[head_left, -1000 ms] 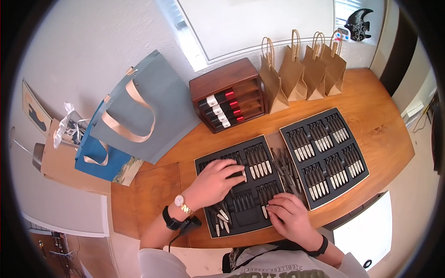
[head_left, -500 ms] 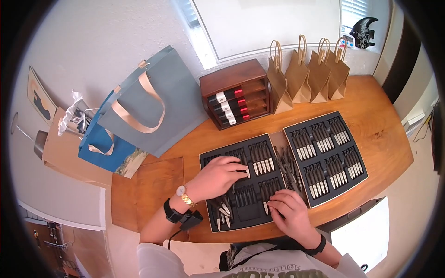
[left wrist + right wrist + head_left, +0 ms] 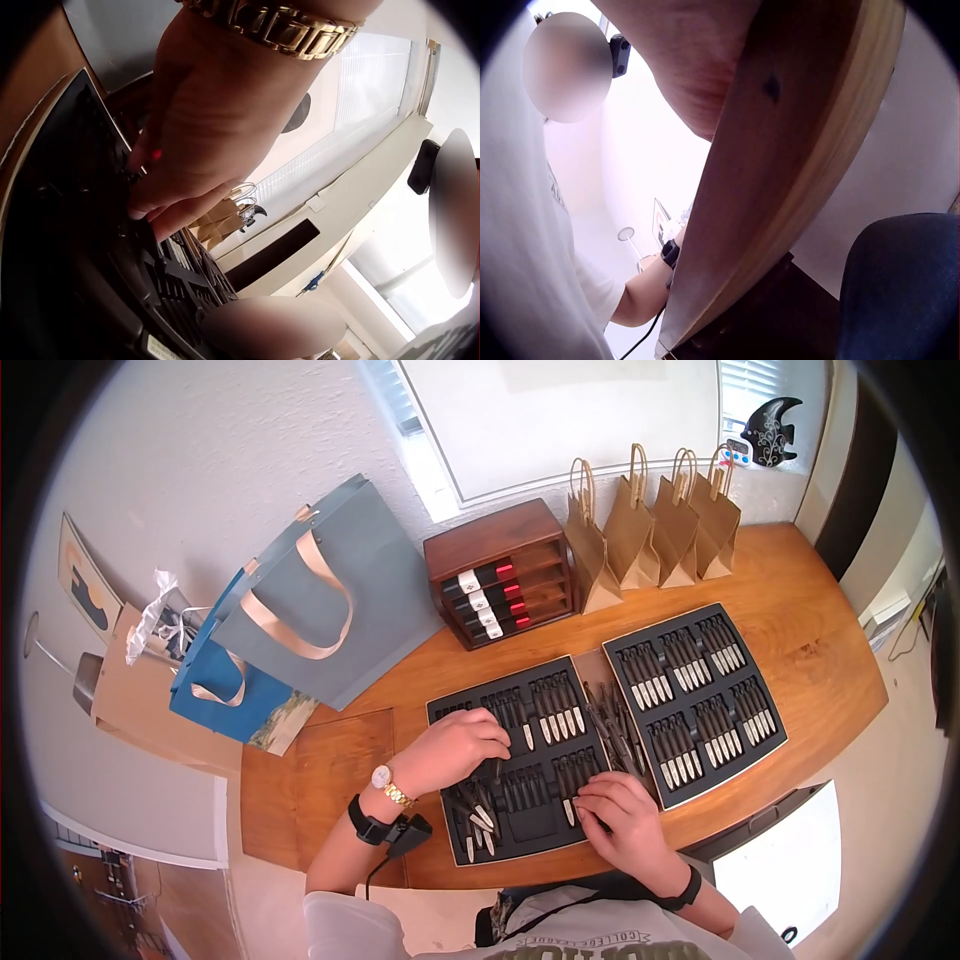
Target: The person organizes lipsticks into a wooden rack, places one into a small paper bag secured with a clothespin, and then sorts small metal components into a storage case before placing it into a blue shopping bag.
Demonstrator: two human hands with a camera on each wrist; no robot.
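The left hand point(image 3: 455, 750) is over the left black tray point(image 3: 545, 852), its fingers pointing down beside the upper middle compartment. A dark piece with a white end point(image 3: 529, 737) lies just right of its fingertips. In the left wrist view, the left hand point(image 3: 214, 127) reaches down with thumb and fingers apart; nothing is visibly gripped. The right hand point(image 3: 628, 830) rests with bent fingers at the tray's lower right compartment, close to a white-ended piece point(image 3: 570, 812). Several pieces point(image 3: 480, 822) lie jumbled in the lower left compartment. The right wrist view hides the right hand's fingertips.
A second black tray point(image 3: 700, 705) holds rows of white-ended pieces. Loose dark pieces point(image 3: 617, 730) lie between the trays. Behind stand a wooden rack point(image 3: 495, 530), several brown paper bags point(image 3: 630, 545) and, leftward, a large grey-blue bag point(image 3: 385, 570).
The left hand has moved left and away from the white-ended piece at its fingertips, which now lies uncovered in the tray. The right hand stays at the lower right compartment.
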